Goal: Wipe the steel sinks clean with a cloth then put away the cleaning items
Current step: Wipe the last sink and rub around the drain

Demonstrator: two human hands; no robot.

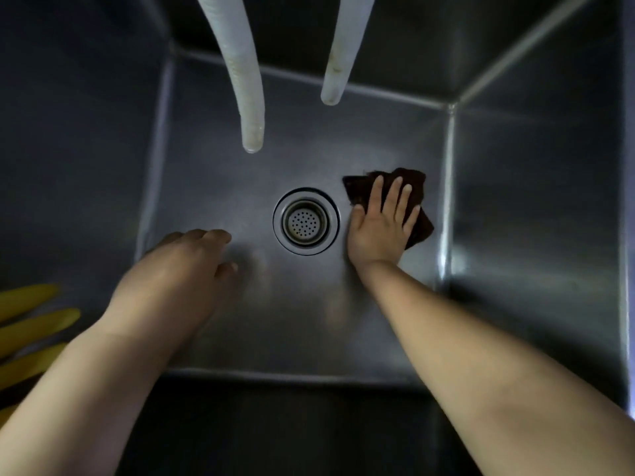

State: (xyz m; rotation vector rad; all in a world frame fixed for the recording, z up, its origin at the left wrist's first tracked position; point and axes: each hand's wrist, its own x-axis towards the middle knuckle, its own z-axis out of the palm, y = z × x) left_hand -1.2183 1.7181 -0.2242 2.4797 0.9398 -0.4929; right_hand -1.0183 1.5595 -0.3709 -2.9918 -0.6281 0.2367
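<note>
I look straight down into a deep steel sink [213, 187] with a round strainer drain [305, 220] in the middle of its floor. My right hand [381, 225] lies flat, fingers spread, pressing a dark brown cloth [414, 182] onto the sink floor just right of the drain. My left hand [182, 266] hovers over the floor to the left of the drain, fingers loosely curled, holding nothing.
Two white flexible hoses hang into the sink from above, the longer hose [245, 97] ending above the floor left of the drain, the shorter hose [338, 63] farther back. The fingers of a yellow rubber glove [31, 321] show at the left edge.
</note>
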